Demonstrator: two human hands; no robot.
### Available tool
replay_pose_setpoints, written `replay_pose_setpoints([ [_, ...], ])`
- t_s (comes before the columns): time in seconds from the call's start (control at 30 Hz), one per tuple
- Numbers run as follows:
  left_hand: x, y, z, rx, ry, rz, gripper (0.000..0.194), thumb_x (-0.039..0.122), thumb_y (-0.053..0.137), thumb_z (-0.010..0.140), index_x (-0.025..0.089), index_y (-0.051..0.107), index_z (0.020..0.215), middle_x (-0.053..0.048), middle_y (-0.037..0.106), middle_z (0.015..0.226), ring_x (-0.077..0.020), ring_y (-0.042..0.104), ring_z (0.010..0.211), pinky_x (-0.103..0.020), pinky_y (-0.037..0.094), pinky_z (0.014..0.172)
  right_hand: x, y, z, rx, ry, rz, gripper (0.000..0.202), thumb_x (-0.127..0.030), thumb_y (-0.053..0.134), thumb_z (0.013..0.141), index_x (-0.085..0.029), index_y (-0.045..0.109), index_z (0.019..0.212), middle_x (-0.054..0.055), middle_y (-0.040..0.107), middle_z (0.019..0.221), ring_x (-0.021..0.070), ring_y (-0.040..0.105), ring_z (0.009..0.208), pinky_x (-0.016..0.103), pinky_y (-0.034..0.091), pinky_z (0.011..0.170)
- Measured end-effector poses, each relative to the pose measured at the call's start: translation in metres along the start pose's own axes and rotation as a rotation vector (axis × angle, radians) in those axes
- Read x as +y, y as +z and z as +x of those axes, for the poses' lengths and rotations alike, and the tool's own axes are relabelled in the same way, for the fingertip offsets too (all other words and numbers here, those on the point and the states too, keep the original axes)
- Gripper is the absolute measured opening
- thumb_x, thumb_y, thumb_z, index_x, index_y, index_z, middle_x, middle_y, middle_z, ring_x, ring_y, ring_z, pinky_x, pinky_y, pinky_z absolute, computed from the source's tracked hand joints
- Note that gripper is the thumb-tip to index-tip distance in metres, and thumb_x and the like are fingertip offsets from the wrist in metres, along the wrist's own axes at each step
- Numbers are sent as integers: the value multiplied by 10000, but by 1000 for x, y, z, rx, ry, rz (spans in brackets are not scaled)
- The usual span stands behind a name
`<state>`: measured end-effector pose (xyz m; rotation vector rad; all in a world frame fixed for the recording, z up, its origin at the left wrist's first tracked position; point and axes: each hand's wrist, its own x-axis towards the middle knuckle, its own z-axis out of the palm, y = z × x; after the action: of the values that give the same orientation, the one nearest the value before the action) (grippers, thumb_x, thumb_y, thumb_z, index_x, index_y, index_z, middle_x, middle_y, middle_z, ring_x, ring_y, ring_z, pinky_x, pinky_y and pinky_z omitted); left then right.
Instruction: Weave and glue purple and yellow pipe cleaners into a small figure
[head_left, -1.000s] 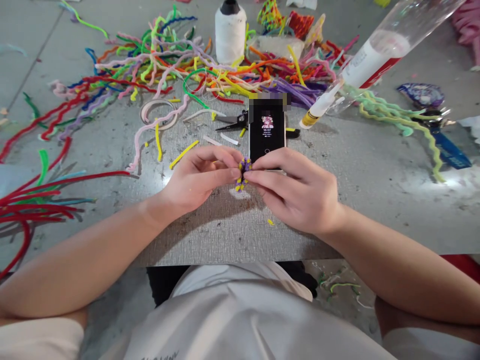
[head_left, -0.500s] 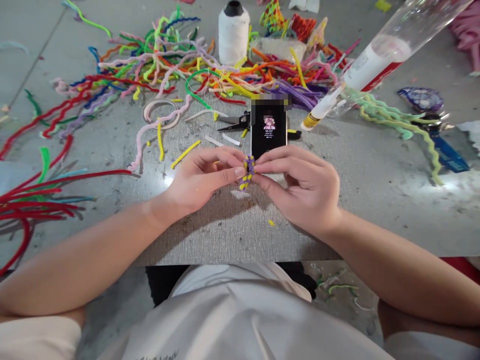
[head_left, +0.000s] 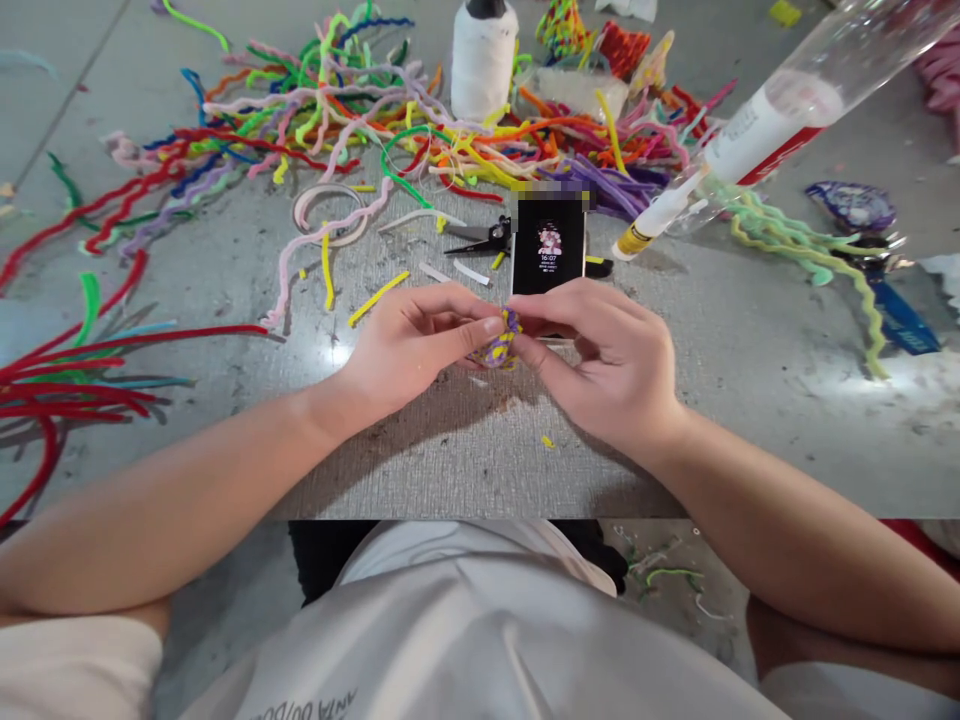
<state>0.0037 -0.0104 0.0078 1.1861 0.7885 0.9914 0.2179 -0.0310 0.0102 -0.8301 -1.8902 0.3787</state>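
A small purple and yellow pipe-cleaner piece is pinched between both hands above the near part of the table. My left hand grips its left side, thumb on top and fingers curled behind. From the right, my right hand closes on it with thumb and forefinger. Fingertips hide part of the piece. Just beyond the hands lies a lit phone, its lower end partly covered by my right hand. Black scissors rest partly under the phone.
Many coloured pipe cleaners lie heaped across the back, beside a white thread spool. A tape roll sits at left. A glue bottle leans in a clear plastic bottle at right. Red pipe cleaners cover the left edge.
The purple and yellow piece has turned between my fingers and shows a broader side. Both hands stay closed on it. The whole view has shifted slightly.
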Motion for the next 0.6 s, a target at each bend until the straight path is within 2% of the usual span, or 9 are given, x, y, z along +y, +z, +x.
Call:
replay_pose_setpoints([
  [0.1, 5, -3, 1, -33, -27, 68, 315, 473, 966, 804, 192, 860, 898, -42, 809, 808, -158, 779, 725, -236, 676, 649, 2, -4, 2, -79, -80, -59, 251, -157, 719, 996, -298, 825, 1174, 47, 783, 965, 188, 752, 866, 348, 636, 762],
  [0.2, 8, -4, 2, -43, -40, 120, 315, 461, 964, 812, 185, 845, 907, -41, 812, 811, -155, 780, 714, -226, 668, 625, 2, -7, 2, -90, -125, -128, 243, -143, 712, 999, -289, 818, 1160, 58, 770, 998, 185, 755, 897, 351, 637, 785],
  [0.3, 9, -5, 3, -60, -71, 131, 311, 448, 967, 809, 186, 828, 902, -29, 799, 784, -154, 774, 693, -226, 664, 601, 2, -8, 1, -79, -131, -144, 250, -130, 709, 996, -299, 809, 1151, 73, 766, 1107, 188, 762, 945, 355, 653, 794],
  [0.4, 9, -7, 4, -85, -93, 150, 276, 421, 949, 833, 193, 820, 920, -13, 774, 744, -150, 759, 666, -237, 665, 591, 3, -9, 0, -126, -143, -114, 290, -116, 687, 994, -320, 796, 1170, 66, 780, 1190, 192, 777, 982, 361, 665, 802],
  [0.5, 7, -9, 5, -103, -88, 165, 255, 388, 931, 854, 193, 787, 933, -6, 759, 736, -159, 760, 669, -250, 660, 580, 4, -11, 2, -188, -137, -91, 297, -95, 665, 990, -304, 789, 1160, 63, 801, 1202, 207, 787, 1050, 383, 664, 878],
  [0.6, 5, -10, 5, -76, -63, 136, 332, 339, 949, 826, 208, 689, 985, 9, 768, 791, -158, 761, 676, -246, 635, 547, 4, -13, 4, -230, -101, -65, 294, -70, 642, 976, -283, 786, 1117, 53, 813, 1151, 209, 791, 1053, 390, 655, 915],
])
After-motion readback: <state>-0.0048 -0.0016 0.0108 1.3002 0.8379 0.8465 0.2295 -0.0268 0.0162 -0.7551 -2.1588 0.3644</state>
